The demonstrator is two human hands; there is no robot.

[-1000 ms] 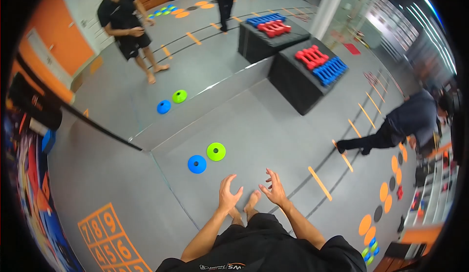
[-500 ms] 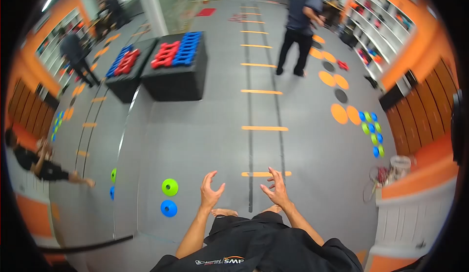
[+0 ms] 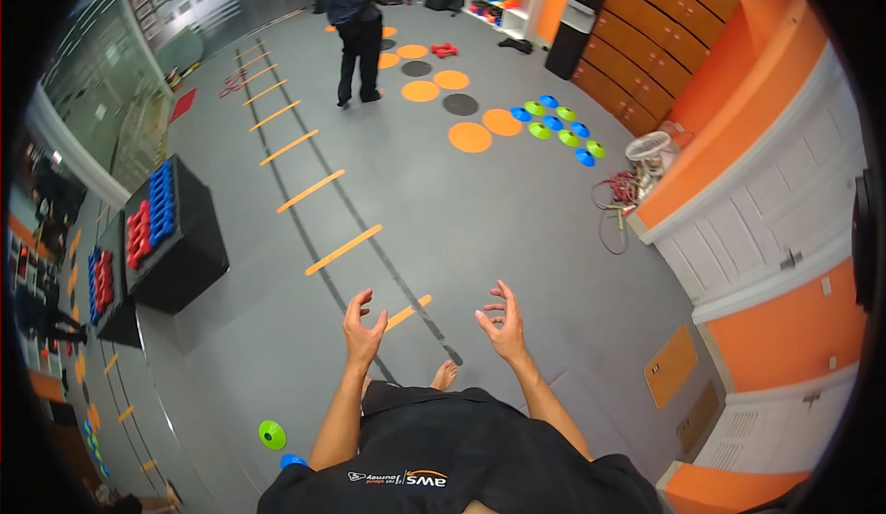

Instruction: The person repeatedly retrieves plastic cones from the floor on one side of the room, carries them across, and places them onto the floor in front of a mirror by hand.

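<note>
My left hand (image 3: 365, 325) is held up in front of my body, fingers apart and curved, with nothing in it. Level with it on the other side, my right hand (image 3: 503, 322) is likewise empty, its fingers spread and bent. A gap separates the two palms. Beneath them lies the floor ladder, whose nearest orange rung (image 3: 408, 314) shows between the hands. A green cone (image 3: 272, 435) rests on the floor at the lower left, below my left hand, and a blue cone (image 3: 293, 460) is partly hidden by my arm.
Red dumbbells (image 3: 138, 234) and blue dumbbells (image 3: 161, 202) lie on a black box (image 3: 189, 246) at left. A person (image 3: 355, 29) stands beyond the ladder. Several blue and green cones (image 3: 552, 123) sit near orange discs (image 3: 470, 137). Cords (image 3: 620, 191) and a white basket (image 3: 651, 148) are at right.
The view has swung to the right, so the ladder, box and near cones now appear farther left. Both hands remain raised and empty, somewhat wider apart.
</note>
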